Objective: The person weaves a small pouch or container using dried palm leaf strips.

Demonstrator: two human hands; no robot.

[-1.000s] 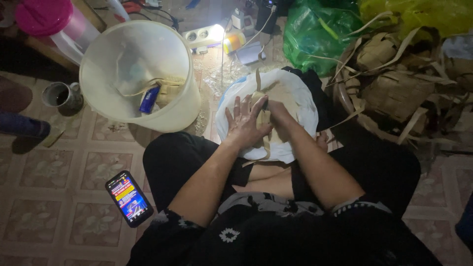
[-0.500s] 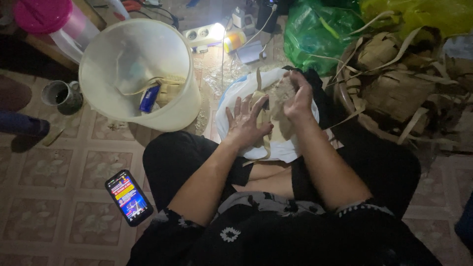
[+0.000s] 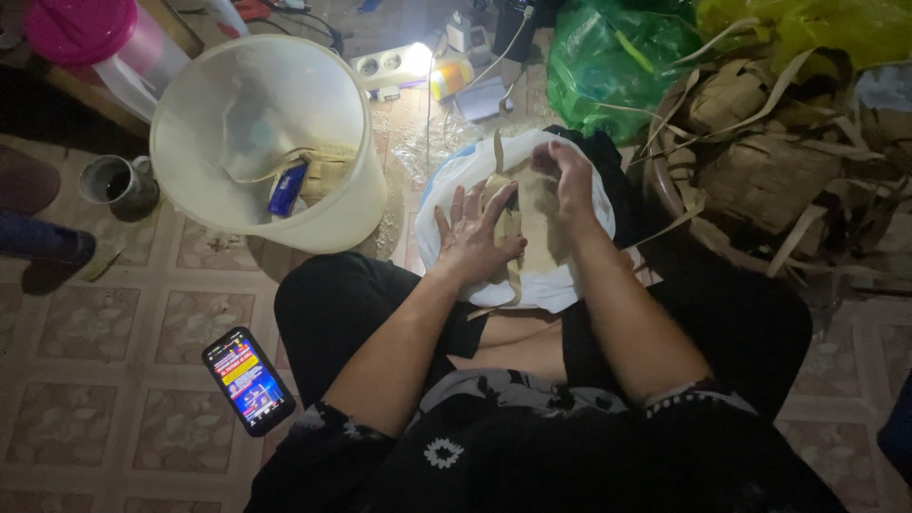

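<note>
Dim tiled floor [image 3: 114,313] under you; your left hand [image 3: 472,237], fingers spread, flattens the leaf wrapping [image 3: 532,223] on the white cloth [image 3: 446,190] while your right hand [image 3: 570,176] pinches its top edge mid-fold, so keep pressing

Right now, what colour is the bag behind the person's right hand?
Green plastic bag, clearest in the head view.
</note>
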